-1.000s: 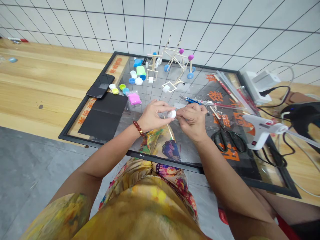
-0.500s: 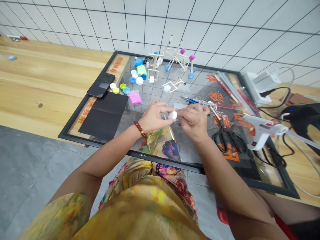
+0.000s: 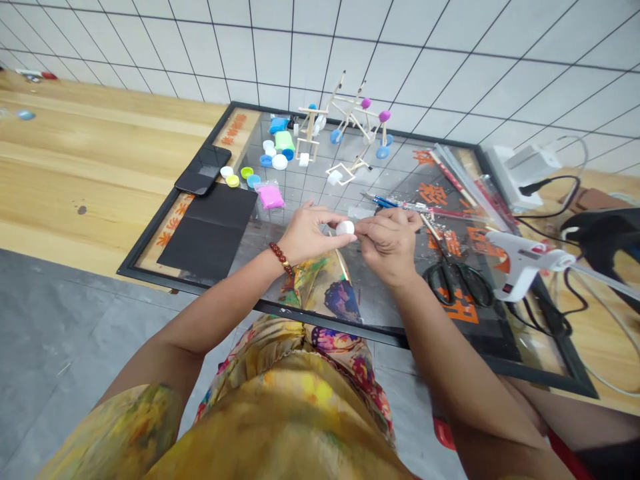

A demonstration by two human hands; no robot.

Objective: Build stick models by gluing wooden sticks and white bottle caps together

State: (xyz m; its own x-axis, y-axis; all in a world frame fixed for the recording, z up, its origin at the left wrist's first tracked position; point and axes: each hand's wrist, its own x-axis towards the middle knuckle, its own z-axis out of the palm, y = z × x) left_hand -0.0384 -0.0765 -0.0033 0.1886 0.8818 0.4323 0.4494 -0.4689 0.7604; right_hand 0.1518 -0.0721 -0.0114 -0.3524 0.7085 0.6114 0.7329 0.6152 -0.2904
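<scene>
My left hand (image 3: 313, 232), with a beaded bracelet (image 3: 281, 259) at the wrist, pinches a round white bottle cap (image 3: 345, 229) between thumb and fingers. Close against the cap's right side is my right hand (image 3: 391, 241), fingers curled into a pinch; whatever lies between its fingertips is hidden. A thin wooden stick (image 3: 343, 264) lies beneath the left hand. Beyond the hands stand stick models with bottle-cap wheels, among them a small stick frame (image 3: 341, 175). A pink clay packet (image 3: 270, 195) lies to the left of them.
Scissors (image 3: 457, 283), a white glue gun (image 3: 530, 260) with cords, and blue pens (image 3: 383, 200) lie to the right. At left are a black phone (image 3: 204, 171), black paper (image 3: 207, 230) and several coloured caps (image 3: 247, 173). A black-framed glass board (image 3: 295, 313) bears these things.
The white cap has turned slightly in my left hand, showing more of its round face. Both hands stay in nearly the same place.
</scene>
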